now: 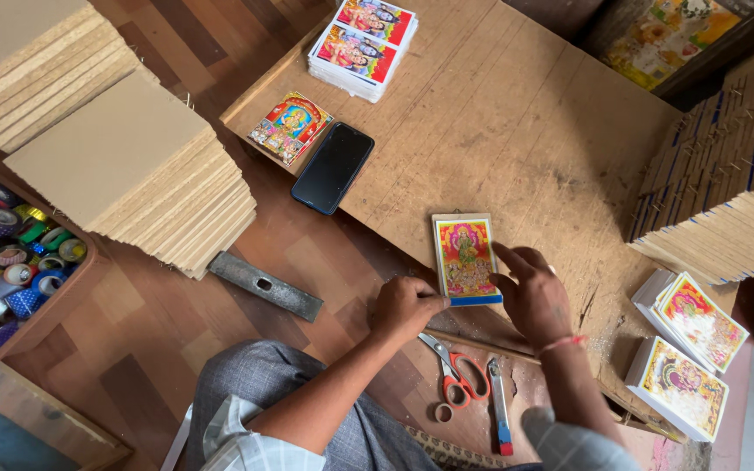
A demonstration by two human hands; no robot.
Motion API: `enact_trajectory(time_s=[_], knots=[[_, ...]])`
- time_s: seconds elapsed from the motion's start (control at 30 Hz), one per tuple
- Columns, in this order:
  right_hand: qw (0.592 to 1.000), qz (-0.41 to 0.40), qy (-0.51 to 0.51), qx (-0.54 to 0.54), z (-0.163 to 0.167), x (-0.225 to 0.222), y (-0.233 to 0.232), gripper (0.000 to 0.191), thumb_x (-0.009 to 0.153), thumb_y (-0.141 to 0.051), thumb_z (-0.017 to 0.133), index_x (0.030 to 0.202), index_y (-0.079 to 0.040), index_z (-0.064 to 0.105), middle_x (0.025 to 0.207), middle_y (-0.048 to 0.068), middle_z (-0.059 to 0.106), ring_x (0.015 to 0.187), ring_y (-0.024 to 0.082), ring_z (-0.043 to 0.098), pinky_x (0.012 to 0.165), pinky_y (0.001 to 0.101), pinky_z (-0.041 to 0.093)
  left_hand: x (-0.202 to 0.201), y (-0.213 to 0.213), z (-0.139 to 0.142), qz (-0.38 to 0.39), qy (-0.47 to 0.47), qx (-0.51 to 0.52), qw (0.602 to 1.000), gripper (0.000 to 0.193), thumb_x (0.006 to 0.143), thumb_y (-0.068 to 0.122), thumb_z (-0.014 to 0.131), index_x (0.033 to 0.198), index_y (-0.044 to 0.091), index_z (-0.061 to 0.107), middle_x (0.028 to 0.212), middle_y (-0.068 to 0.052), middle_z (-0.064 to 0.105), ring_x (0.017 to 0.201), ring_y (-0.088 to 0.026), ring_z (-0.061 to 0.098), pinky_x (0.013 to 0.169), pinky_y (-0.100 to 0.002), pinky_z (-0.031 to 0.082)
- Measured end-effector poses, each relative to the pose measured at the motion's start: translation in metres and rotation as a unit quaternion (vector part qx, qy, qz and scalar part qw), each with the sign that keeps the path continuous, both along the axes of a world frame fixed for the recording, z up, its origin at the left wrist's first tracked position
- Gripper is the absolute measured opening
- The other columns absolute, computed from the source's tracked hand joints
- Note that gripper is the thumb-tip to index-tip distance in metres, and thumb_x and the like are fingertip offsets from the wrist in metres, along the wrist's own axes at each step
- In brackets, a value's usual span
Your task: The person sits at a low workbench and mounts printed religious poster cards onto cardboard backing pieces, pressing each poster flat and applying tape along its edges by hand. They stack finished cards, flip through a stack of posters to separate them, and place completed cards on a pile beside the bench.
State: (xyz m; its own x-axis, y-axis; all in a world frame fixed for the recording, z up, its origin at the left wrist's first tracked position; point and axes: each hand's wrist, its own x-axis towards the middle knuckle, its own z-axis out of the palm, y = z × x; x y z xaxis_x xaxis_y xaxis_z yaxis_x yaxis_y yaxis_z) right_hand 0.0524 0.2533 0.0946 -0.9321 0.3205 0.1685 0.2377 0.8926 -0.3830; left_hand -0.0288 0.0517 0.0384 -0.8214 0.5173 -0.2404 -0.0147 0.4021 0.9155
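Observation:
A small board with a colourful printed picture (464, 255) lies on a low wooden work board (517, 131), near its front edge. My left hand (405, 305) is closed at the picture's lower left corner, fingertips pinching its bottom edge. My right hand (532, 292) rests on the picture's right side, fingers spread and pressing on it. Just below my hands lie red-handled scissors (455, 375) and a utility knife (500, 406).
A black phone (333, 167) and a loose print (290, 127) lie at the board's left edge; stacked prints (362, 44) sit behind. Cardboard stacks (133, 166) stand left, a tape-roll basket (10, 262) far left, a metal bar (265, 285) on the floor. Finished boards (717, 201) and prints (687, 349) pile right.

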Motion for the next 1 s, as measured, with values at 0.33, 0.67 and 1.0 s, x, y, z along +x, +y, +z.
enact_trajectory(time_s=[0.33,0.67,1.0], knots=[[0.992,0.069,-0.100,-0.020,0.000,-0.021,0.015,0.060,0.084,-0.034,0.076,0.142,-0.029,0.059,0.127,0.015,0.061,0.107,0.036,0.066,0.092,0.0456,0.053,-0.001,0.008,-0.011,-0.004,0.001,-0.006,1.000,0.025,0.077,0.033,0.082,0.081,0.008,0.081,0.068,-0.007,0.075,0.062,-0.017,0.072,0.059,-0.036,0.055],[0.995,0.041,-0.079,-0.053,-0.013,-0.019,0.016,0.059,0.082,-0.025,0.080,0.139,-0.026,0.063,0.115,0.017,0.063,0.094,0.035,0.069,0.083,0.0445,0.056,0.001,0.007,-0.005,0.001,0.024,-0.016,1.000,0.023,0.077,0.033,0.082,0.081,0.010,0.082,0.069,-0.007,0.076,0.063,-0.018,0.073,0.061,-0.036,0.055],[0.996,0.030,-0.072,-0.036,-0.017,-0.022,0.016,0.059,0.079,-0.023,0.082,0.136,-0.025,0.066,0.096,0.017,0.066,0.082,0.033,0.070,0.077,0.0438,0.057,0.003,0.008,-0.001,0.011,0.009,-0.039,0.999,0.023,0.076,0.033,0.082,0.082,0.012,0.083,0.071,-0.007,0.077,0.066,-0.019,0.073,0.063,-0.037,0.055]])
